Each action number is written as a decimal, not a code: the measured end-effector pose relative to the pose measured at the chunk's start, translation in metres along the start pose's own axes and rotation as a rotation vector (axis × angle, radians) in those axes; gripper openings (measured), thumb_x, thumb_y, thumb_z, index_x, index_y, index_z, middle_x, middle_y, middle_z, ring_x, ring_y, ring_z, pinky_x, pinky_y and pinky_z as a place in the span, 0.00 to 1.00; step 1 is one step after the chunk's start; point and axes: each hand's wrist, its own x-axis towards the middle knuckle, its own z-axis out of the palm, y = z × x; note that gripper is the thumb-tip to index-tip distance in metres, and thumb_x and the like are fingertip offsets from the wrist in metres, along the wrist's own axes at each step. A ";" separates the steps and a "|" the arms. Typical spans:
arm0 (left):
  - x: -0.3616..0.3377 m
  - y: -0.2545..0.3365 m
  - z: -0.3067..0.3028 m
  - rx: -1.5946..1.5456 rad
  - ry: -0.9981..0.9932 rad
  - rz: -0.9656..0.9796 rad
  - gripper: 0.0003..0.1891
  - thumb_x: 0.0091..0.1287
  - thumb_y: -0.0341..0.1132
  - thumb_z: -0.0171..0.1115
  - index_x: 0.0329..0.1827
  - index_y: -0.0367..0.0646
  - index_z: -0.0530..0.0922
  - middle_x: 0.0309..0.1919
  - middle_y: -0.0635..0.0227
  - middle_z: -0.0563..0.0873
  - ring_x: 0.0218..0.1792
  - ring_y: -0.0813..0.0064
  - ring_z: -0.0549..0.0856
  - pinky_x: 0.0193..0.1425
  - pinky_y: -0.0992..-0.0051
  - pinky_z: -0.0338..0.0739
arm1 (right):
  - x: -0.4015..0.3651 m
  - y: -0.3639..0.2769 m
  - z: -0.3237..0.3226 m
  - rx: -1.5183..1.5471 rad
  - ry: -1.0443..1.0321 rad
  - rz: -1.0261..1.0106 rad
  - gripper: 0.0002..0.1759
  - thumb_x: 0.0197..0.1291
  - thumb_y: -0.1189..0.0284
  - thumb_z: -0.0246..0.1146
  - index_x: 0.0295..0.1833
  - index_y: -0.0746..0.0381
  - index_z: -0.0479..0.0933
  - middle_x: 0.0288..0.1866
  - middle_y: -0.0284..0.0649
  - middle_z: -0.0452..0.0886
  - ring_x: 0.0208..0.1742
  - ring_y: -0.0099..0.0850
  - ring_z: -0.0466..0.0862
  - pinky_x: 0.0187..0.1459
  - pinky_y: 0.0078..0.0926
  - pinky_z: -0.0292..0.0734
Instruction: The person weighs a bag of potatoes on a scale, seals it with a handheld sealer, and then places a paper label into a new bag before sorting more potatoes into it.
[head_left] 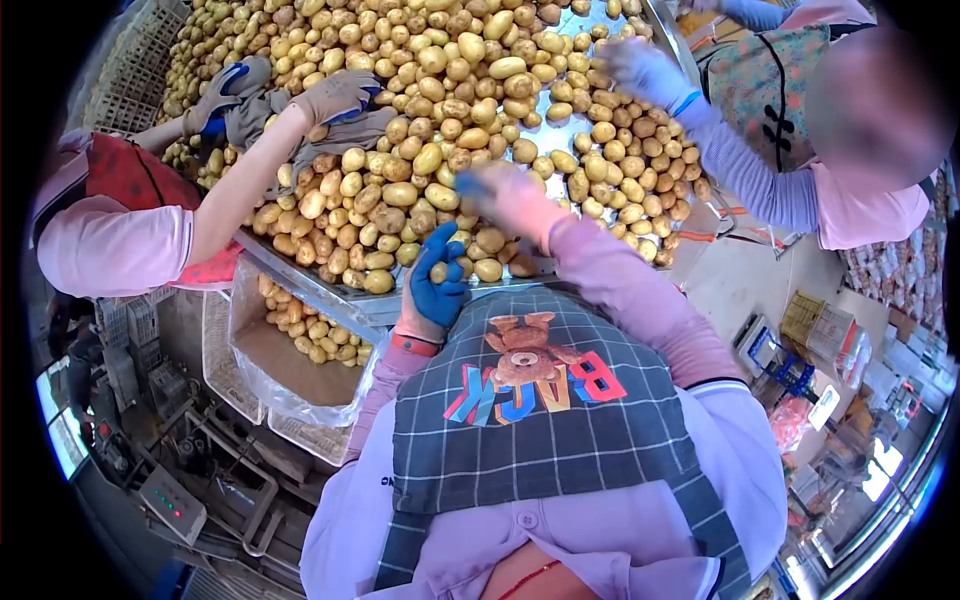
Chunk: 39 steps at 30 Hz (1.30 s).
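Note:
Potatoes (430,90) lie heaped over a metal sorting table (560,128) in front of me. My left hand (436,296), in a blue-coated glove, is at the table's near edge with its fingers curled around a small potato (439,272). More potatoes lie right beside those fingers. My right hand (512,202), also gloved, is over the near middle of the heap and smeared by motion. Its blue fingertips are close to the potatoes, but whether they grip one is not visible.
At the left, a co-worker's gloved hands (335,97) handle grey cloth (262,120) on the heap. Another co-worker's gloved hand (645,72) reaches in from the right. Below the table's left edge stands a plastic-lined crate (235,330) with potatoes inside.

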 end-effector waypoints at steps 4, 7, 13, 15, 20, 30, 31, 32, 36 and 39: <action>-0.006 0.009 0.024 0.651 0.407 0.173 0.20 0.65 0.32 0.55 0.61 0.38 0.72 0.40 0.70 0.81 0.29 0.85 0.76 0.25 0.90 0.66 | 0.050 0.127 0.016 -0.439 0.442 0.180 0.29 0.56 0.62 0.60 0.65 0.52 0.68 0.58 0.48 0.76 0.58 0.43 0.76 0.59 0.38 0.71; -0.019 0.007 0.015 0.572 0.496 0.173 0.21 0.60 0.26 0.54 0.58 0.36 0.74 0.40 0.66 0.82 0.27 0.84 0.76 0.27 0.88 0.68 | 0.043 0.099 -0.010 -0.195 0.142 0.315 0.35 0.52 0.62 0.65 0.67 0.48 0.65 0.60 0.49 0.73 0.59 0.44 0.75 0.58 0.40 0.72; -0.028 -0.019 -0.028 0.741 0.397 0.280 0.23 0.55 0.21 0.53 0.57 0.33 0.73 0.51 0.60 0.80 0.34 0.77 0.79 0.35 0.84 0.73 | 0.040 0.106 0.021 -0.421 0.088 0.272 0.31 0.53 0.60 0.64 0.65 0.50 0.68 0.53 0.50 0.78 0.55 0.43 0.79 0.56 0.39 0.73; -0.019 -0.019 -0.024 0.398 0.412 0.116 0.23 0.56 0.22 0.52 0.59 0.32 0.71 0.56 0.61 0.77 0.39 0.77 0.80 0.38 0.84 0.74 | 0.042 0.095 0.014 -0.320 -0.041 0.374 0.28 0.55 0.58 0.61 0.61 0.53 0.71 0.52 0.51 0.79 0.53 0.45 0.80 0.55 0.39 0.74; -0.012 -0.022 0.008 -0.147 0.008 0.104 0.26 0.63 0.33 0.52 0.67 0.44 0.67 0.67 0.57 0.67 0.66 0.61 0.68 0.68 0.52 0.64 | 0.003 0.044 0.005 0.157 0.338 0.324 0.25 0.56 0.64 0.62 0.59 0.57 0.72 0.44 0.48 0.82 0.46 0.41 0.82 0.50 0.32 0.75; -0.024 -0.025 -0.047 -0.289 -0.119 -0.074 0.28 0.72 0.51 0.40 0.66 0.40 0.65 0.66 0.54 0.68 0.67 0.56 0.67 0.70 0.48 0.56 | -0.013 0.101 0.006 -0.605 0.290 0.083 0.21 0.60 0.58 0.58 0.59 0.46 0.74 0.72 0.48 0.59 0.71 0.49 0.60 0.72 0.55 0.45; -0.025 -0.026 -0.051 -0.280 -0.082 -0.048 0.27 0.73 0.50 0.40 0.65 0.39 0.65 0.64 0.55 0.69 0.65 0.57 0.68 0.69 0.49 0.57 | -0.007 0.103 0.004 -0.621 0.436 0.169 0.21 0.59 0.59 0.58 0.58 0.47 0.75 0.71 0.48 0.60 0.70 0.49 0.61 0.70 0.55 0.46; -0.025 -0.027 -0.055 -0.270 -0.046 -0.022 0.26 0.73 0.48 0.40 0.65 0.39 0.66 0.62 0.55 0.70 0.63 0.58 0.69 0.69 0.49 0.58 | -0.002 0.103 0.004 -0.635 0.584 0.254 0.20 0.58 0.60 0.59 0.57 0.47 0.76 0.70 0.48 0.62 0.69 0.49 0.62 0.69 0.56 0.47; -0.019 -0.030 -0.062 -0.232 0.096 0.054 0.22 0.73 0.42 0.41 0.62 0.36 0.67 0.53 0.57 0.75 0.57 0.60 0.74 0.67 0.52 0.63 | -0.016 0.032 0.055 -0.425 -0.047 0.090 0.13 0.50 0.68 0.57 0.39 0.61 0.80 0.36 0.43 0.83 0.40 0.40 0.83 0.43 0.38 0.77; -0.015 -0.033 -0.049 -0.136 0.045 0.067 0.18 0.73 0.38 0.42 0.59 0.37 0.69 0.51 0.60 0.76 0.55 0.63 0.74 0.65 0.56 0.65 | 0.005 0.009 0.087 -0.511 -0.203 0.226 0.12 0.52 0.73 0.56 0.39 0.59 0.83 0.41 0.46 0.84 0.42 0.38 0.85 0.43 0.36 0.78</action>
